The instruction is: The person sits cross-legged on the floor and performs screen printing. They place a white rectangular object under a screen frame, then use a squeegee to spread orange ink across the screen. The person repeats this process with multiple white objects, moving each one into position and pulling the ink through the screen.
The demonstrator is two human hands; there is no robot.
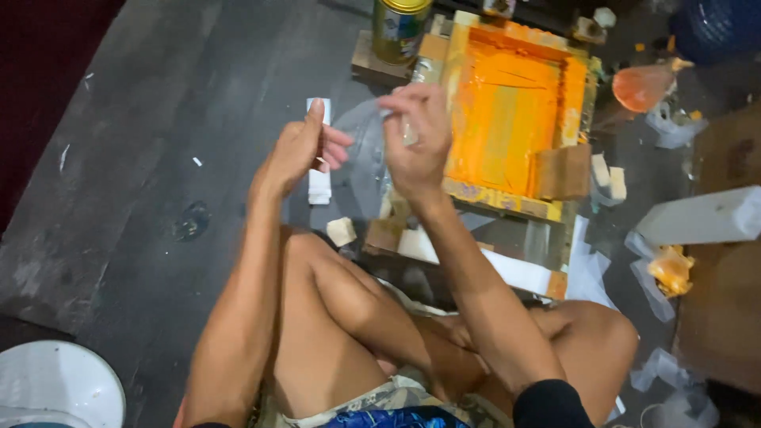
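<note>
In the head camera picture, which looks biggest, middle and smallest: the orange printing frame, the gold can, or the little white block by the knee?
1. Orange printing frame
2. Gold can
3. Little white block

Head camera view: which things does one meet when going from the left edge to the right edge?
White bowl → left hand → right hand → orange-inked printing frame → orange plastic bag → white block

place: makeshift screen-printing workshop; evidence: orange-inked printing frame [507, 111]; paint can [400, 28]; ink bag [644, 85]; bare dark floor [158, 119]
</note>
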